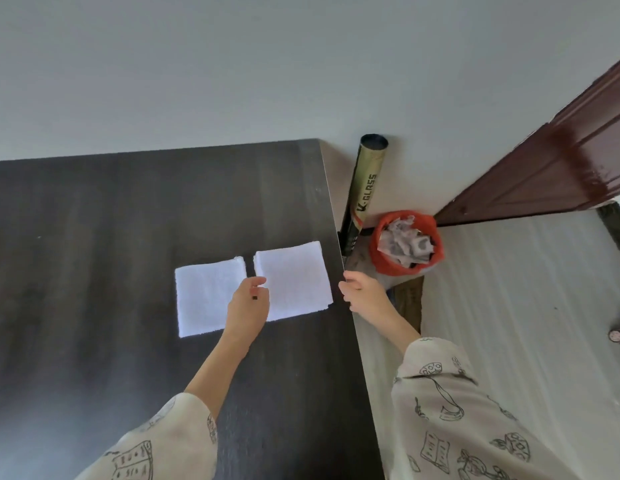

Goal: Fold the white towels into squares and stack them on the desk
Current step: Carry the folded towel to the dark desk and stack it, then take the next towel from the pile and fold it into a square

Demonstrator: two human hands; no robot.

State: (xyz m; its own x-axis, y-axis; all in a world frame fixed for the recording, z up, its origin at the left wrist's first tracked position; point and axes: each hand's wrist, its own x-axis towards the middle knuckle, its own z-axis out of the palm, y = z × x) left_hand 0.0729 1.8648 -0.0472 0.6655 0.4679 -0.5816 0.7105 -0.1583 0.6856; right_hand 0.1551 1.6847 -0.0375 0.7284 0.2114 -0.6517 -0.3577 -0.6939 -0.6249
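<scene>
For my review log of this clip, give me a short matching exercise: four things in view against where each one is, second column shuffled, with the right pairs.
Things:
1. left towel
2. right towel
3. red bin
4. tube marked K-GLASS

Places:
A. on the floor beside the desk, full of crumpled paper
B. flat on the desk, nearest its right edge
C. leaning upright in the wall corner behind the bin
D. flat on the desk, its near right corner under the left hand

Pairs: 1-D, 2-B, 3-A, 4-C
</scene>
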